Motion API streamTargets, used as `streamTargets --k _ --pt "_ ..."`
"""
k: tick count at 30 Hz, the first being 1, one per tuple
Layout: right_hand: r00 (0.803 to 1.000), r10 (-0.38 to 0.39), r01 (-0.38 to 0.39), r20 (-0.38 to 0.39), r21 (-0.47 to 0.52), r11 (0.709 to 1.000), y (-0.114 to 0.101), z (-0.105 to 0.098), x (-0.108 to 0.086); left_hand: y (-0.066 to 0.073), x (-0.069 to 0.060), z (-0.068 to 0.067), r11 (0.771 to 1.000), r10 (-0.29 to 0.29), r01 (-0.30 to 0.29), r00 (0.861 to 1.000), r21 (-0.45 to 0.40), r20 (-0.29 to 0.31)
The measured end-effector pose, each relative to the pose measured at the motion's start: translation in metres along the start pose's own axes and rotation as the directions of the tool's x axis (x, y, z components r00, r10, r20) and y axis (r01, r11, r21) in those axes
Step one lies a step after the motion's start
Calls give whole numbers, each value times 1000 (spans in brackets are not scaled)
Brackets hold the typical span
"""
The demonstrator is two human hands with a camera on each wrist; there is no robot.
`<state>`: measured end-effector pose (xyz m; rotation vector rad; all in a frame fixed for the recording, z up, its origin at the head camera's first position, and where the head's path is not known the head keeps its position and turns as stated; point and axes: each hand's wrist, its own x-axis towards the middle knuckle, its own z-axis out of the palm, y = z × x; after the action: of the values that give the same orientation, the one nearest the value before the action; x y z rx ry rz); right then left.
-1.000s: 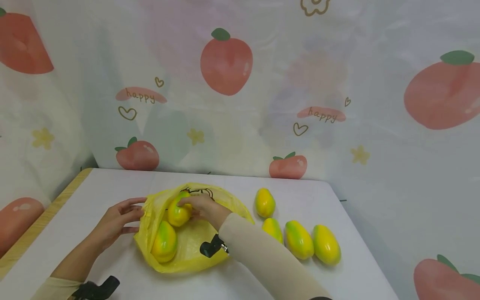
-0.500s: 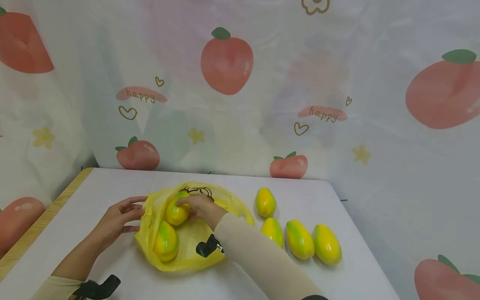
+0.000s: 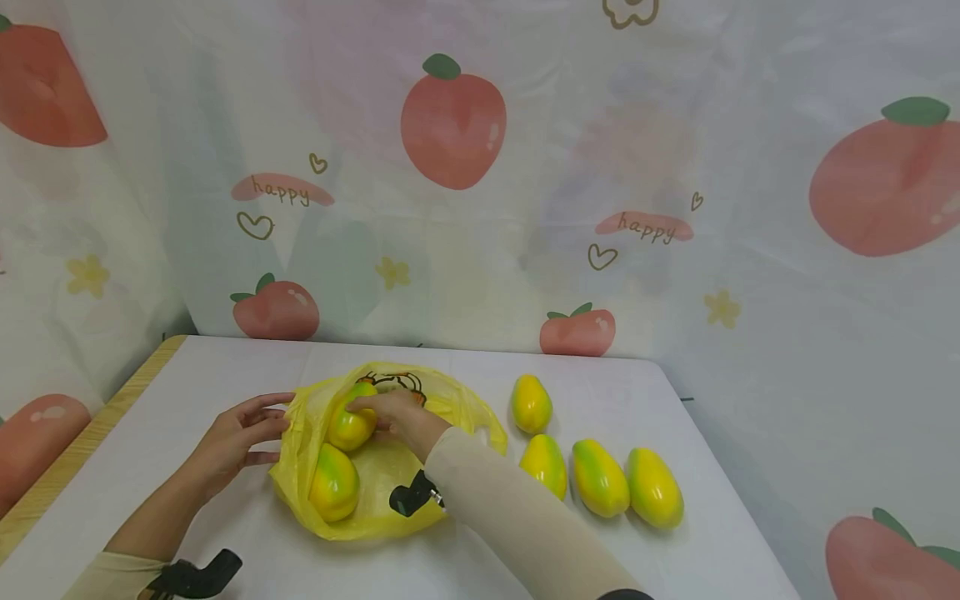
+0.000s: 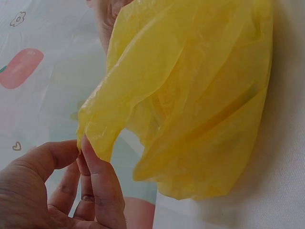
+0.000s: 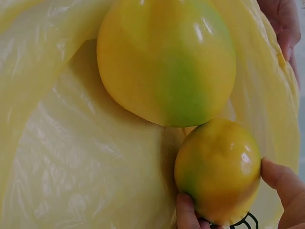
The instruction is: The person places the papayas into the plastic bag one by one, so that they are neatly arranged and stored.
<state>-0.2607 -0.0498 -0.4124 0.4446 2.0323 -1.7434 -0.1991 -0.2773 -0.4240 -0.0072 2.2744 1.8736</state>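
A yellow plastic bag (image 3: pixel 405 479) lies on the table with its mouth spread wide. My left hand (image 3: pixel 228 437) pinches the bag's left edge; in the left wrist view, thumb and finger (image 4: pixel 97 169) grip a strip of yellow film. Inside the bag, my right hand (image 3: pixel 405 417) holds a glossy yellow-green mango (image 3: pixel 351 423) between thumb and fingers, as the right wrist view shows with the held mango (image 5: pixel 219 169). A second mango (image 3: pixel 334 483) lies in the bag nearer the front, touching or almost touching the held one.
Right of the bag lie several more mangoes: one mango (image 3: pixel 532 404) farther back, one mango (image 3: pixel 546 463) partly behind the right sleeve, then two side by side, the outer mango (image 3: pixel 656 487) rightmost. A fruit-printed cloth backdrop (image 3: pixel 480 250) stands behind the white tabletop (image 3: pixel 712 550).
My right hand has shifted slightly left with its mango, deeper toward the bag's left wall. The front mango has shifted slightly right. My left hand stays in place.
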Motion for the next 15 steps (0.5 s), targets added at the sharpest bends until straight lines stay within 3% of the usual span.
streamTargets --k 11,15 --pt "1000 -19 19 0 1 1000 -1 -6 0 0 0 2 1000 -3 4 1000 11 -6" --pt "999 -34 35 33 -18 999 -2 -15 0 -1 0 2 1000 1 -1 1000 16 -8"
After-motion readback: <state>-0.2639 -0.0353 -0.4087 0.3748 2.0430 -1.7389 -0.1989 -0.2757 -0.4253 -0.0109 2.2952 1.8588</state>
